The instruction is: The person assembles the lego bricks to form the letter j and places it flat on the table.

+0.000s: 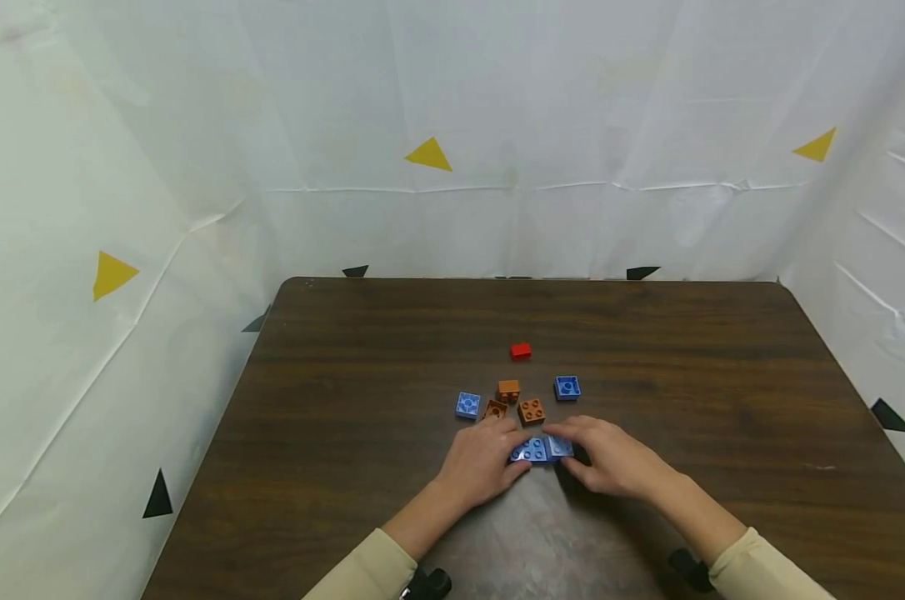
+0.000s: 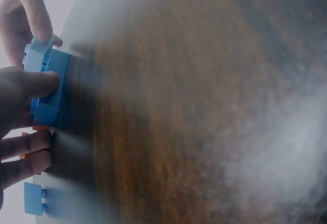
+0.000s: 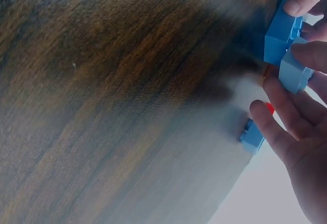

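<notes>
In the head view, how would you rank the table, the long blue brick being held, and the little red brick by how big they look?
1. Table, by far.
2. Long blue brick between both hands, partly covered by fingers.
3. Red brick, smallest; it also lies farther from the camera.

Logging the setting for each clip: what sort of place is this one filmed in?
Probably a staged recording booth, not a home or workshop. White sheeting hangs round a dark wooden table, with yellow triangle markers and black ones stuck on it. Only toy building bricks lie by the hands.

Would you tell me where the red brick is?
In the head view, the red brick sits alone on the table, beyond the orange bricks.
</notes>
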